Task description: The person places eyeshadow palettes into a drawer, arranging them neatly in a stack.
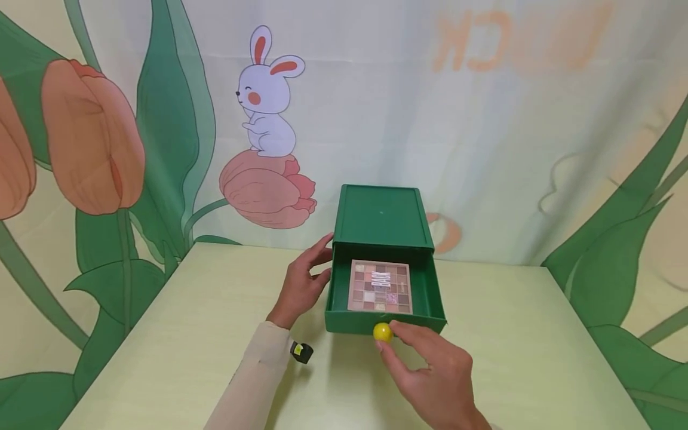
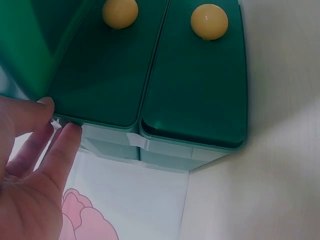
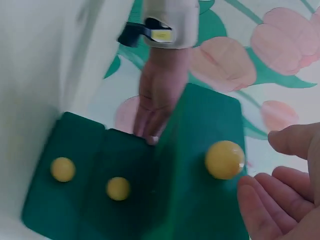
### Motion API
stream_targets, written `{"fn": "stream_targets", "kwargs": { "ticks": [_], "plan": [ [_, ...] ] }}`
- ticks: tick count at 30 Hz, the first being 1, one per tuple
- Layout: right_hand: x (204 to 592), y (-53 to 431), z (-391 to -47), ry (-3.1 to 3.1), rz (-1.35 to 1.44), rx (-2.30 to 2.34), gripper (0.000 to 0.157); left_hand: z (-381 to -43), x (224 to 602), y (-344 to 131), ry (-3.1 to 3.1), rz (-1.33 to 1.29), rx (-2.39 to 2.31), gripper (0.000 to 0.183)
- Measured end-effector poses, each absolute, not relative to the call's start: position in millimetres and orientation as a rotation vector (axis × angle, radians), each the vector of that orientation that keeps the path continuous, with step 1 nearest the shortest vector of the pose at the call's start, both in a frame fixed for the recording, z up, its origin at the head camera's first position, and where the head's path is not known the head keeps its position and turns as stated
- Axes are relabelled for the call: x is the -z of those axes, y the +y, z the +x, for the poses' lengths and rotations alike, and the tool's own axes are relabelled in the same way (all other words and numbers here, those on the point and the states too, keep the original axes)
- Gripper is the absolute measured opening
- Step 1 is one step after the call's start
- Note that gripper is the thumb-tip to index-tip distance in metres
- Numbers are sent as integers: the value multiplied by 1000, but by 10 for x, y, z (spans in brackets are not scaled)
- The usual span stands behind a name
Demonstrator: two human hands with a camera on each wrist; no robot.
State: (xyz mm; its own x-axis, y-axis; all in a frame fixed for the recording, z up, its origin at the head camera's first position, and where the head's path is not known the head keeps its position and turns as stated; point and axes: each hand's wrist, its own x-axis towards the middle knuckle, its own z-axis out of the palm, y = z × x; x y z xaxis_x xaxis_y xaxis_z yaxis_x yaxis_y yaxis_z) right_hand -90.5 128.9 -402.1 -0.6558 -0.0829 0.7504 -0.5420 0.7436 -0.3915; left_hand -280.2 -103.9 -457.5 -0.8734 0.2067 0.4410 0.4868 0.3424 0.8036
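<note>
A green drawer cabinet (image 1: pixel 384 215) stands on the table, its top drawer (image 1: pixel 352 322) pulled out. In this drawer lies a pink eyeshadow palette (image 1: pixel 357 286) with many small coloured squares. At the yellow round knob (image 3: pixel 224 160) of the pulled-out drawer is my right hand (image 1: pixel 438 373). Thumb and fingertips are spread just off the knob in the right wrist view, though they overlap its edge in the head view. My left hand (image 1: pixel 303 283) rests at the cabinet's left side, thumb by the front edge and straight fingers (image 2: pixel 62 155) along the side.
Two lower drawers, closed, carry yellow knobs, one near the middle (image 2: pixel 120 12) and one lower (image 2: pixel 209 22). A pale table (image 1: pixel 193 334) lies beneath. Behind it hangs a cloth backdrop (image 1: pixel 376 119) with tulips and a rabbit. A black wrist camera (image 1: pixel 302 352) sits on the left sleeve.
</note>
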Motion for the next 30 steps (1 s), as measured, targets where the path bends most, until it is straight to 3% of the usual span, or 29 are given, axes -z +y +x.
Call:
{"fn": "stream_targets", "kwargs": {
  "ticks": [9, 30],
  "plan": [
    [4293, 1112, -876, -2164, 149, -978, 41, -2832, 4583, -1040, -2331, -637, 1540, 81],
    [4409, 1078, -991, -2046, 170, -1027, 36, -2837, 4599, -1035, -2328, -646, 1548, 79]
  ]
}}
